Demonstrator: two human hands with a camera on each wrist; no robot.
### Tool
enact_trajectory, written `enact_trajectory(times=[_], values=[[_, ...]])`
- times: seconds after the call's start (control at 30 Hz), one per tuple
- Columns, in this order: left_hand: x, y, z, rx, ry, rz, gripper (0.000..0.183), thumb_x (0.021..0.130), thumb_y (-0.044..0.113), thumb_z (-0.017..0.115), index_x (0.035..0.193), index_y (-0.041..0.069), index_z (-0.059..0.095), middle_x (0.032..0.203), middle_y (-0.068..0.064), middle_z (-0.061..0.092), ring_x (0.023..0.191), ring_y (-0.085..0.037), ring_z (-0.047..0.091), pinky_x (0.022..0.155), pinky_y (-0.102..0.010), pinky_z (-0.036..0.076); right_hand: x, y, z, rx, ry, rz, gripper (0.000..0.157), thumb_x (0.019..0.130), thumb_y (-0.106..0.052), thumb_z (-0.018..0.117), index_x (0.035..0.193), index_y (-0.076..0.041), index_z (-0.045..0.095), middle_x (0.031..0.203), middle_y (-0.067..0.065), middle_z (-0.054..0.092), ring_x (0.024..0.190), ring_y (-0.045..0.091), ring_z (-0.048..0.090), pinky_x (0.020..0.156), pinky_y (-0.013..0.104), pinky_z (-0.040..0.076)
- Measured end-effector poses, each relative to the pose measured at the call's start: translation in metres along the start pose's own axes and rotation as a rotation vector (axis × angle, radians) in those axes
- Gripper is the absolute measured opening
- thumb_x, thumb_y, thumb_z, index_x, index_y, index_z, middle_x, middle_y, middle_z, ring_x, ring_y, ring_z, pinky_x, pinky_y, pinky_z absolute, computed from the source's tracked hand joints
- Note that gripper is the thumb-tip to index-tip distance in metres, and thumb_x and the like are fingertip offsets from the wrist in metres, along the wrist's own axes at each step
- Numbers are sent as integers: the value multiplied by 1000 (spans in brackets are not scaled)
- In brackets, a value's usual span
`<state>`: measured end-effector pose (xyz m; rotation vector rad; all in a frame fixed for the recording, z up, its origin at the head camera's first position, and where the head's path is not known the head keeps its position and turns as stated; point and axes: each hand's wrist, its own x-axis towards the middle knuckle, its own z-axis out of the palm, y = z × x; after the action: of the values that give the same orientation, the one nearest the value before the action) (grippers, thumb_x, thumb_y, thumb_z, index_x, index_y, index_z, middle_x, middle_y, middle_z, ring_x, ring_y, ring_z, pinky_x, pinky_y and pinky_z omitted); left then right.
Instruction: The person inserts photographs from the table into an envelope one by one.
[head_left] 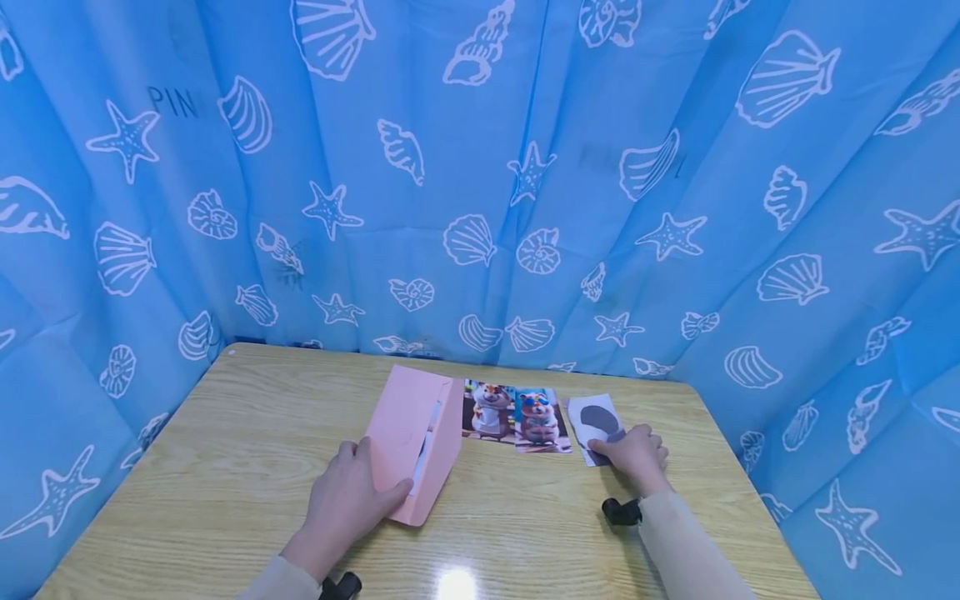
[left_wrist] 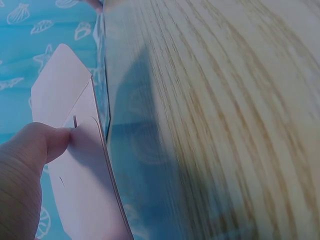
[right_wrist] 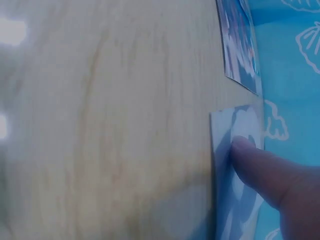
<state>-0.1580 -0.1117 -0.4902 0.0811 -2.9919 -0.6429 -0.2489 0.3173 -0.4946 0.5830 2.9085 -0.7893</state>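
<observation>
My left hand (head_left: 348,492) grips a pink envelope (head_left: 401,425), thumb on its front near the open slit and fingers at its left edge. The envelope stands tilted, its flap folded out to the right and something whitish showing in the slit. In the left wrist view, the thumb presses the envelope (left_wrist: 90,175) beside that opening. My right hand (head_left: 637,458) holds a white and grey picture card (head_left: 592,417) at its lower right, with the thumb on its face. The right wrist view shows the thumb across the card (right_wrist: 222,150); the other fingers are hidden there.
Two photos of hamster-like animals lie between the hands: the left photo (head_left: 489,412) is partly overlapped by the right photo (head_left: 542,425). Behind the wooden table (head_left: 225,450) hangs a blue curtain (head_left: 465,167) with white shells and starfish.
</observation>
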Motion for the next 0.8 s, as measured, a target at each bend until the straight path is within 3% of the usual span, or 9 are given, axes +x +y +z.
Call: enact_trajectory(times=[0.5, 0.8], values=[[2, 1, 2, -5, -1, 8, 100, 72, 67, 69, 131, -10, 46, 110, -23, 53, 87, -31, 58, 65, -47, 52, 0, -2, -7, 80, -114, 70, 99, 74, -46, 80, 123, 22, 28, 108, 37, 32, 103, 50, 28, 86, 56, 32], [1, 1, 3, -4, -2, 11, 101, 71, 67, 69, 132, -10, 46, 109, -23, 53, 87, -31, 58, 64, -47, 52, -1, -3, -4, 127, -87, 99, 100, 73, -38, 83, 126, 23, 22, 111, 37, 29, 104, 49, 27, 87, 55, 32]])
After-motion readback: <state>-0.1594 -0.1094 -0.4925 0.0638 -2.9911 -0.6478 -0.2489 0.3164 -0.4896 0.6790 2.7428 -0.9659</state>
